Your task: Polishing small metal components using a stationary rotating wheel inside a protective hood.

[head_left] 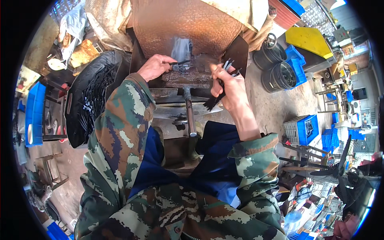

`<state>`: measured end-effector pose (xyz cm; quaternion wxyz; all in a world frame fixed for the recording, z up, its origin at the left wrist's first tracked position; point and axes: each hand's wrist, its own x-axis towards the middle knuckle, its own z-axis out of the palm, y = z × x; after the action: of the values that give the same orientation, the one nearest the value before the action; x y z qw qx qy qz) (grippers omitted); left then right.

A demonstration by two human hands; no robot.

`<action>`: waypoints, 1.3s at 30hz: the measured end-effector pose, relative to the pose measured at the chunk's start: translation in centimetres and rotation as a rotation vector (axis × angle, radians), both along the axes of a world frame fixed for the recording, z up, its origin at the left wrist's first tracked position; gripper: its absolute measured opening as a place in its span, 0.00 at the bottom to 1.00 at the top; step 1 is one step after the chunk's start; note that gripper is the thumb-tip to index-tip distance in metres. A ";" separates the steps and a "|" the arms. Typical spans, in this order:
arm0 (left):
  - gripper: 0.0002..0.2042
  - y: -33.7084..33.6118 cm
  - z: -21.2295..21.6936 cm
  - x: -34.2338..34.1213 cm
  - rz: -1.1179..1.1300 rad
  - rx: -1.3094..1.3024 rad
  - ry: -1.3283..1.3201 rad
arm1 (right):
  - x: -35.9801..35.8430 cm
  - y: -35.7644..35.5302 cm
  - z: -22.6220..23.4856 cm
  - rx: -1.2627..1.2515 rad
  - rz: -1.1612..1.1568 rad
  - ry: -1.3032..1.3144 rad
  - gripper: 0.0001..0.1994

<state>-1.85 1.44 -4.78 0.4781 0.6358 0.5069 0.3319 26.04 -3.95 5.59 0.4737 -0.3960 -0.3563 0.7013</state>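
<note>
My left hand [154, 67] pinches one end of a thin dark strip [181, 62]. The strip reaches to the middle of a grimy metal machine [188, 81], where a pale, blurred patch [182, 49] shows just beyond it. On the other side, my right hand [231, 85] is closed round a bundle of black strips [211, 104], whose ends stick out above and below the fist. What the strips are exactly I cannot make out. A round metal bar [189, 116] runs from the machine toward me, between my knees.
To my left stands a black-lined container [86, 92] heaped with dark strips. Dark buckets [278, 76] and a yellow panel [307, 42] are at the far right. A blue and white crate [302, 130] sits on the floor, with a black fan [338, 164] nearer me.
</note>
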 end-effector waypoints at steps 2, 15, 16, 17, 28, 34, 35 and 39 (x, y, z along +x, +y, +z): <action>0.15 -0.1 0.2 -0.2 -0.004 -0.009 -0.050 | -0.5 -1.2 0.7 0.056 0.032 -0.186 0.04; 0.13 -0.8 5.2 0.9 0.008 0.180 0.490 | 0.9 -5.9 -2.8 1.052 0.569 -0.952 0.22; 0.14 -0.7 5.2 0.4 0.082 0.196 0.529 | 0.4 -6.4 -2.8 1.049 0.579 -0.966 0.23; 0.16 -0.6 5.4 -0.3 0.156 0.216 0.564 | -0.2 -6.6 -2.8 1.048 0.587 -0.985 0.25; 0.17 1.3 3.9 -1.0 0.461 0.410 0.422 | -1.0 -5.0 -2.3 0.946 0.243 -0.756 0.18; 0.13 2.3 4.4 -2.3 0.626 0.534 0.099 | -6.0 -0.1 -1.1 0.666 -0.166 -0.510 0.10; 0.13 1.9 4.5 -2.4 0.639 0.528 0.111 | -6.6 0.8 -0.4 0.634 -0.200 -0.544 0.10; 0.13 3.3 1.9 -4.6 0.643 0.444 -0.036 | -7.9 4.9 1.7 0.600 -0.268 -0.566 0.12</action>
<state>-6.43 4.79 -2.93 0.2092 0.5265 0.5876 0.5777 18.12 0.91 7.25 0.5383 -0.4602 -0.6056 0.3629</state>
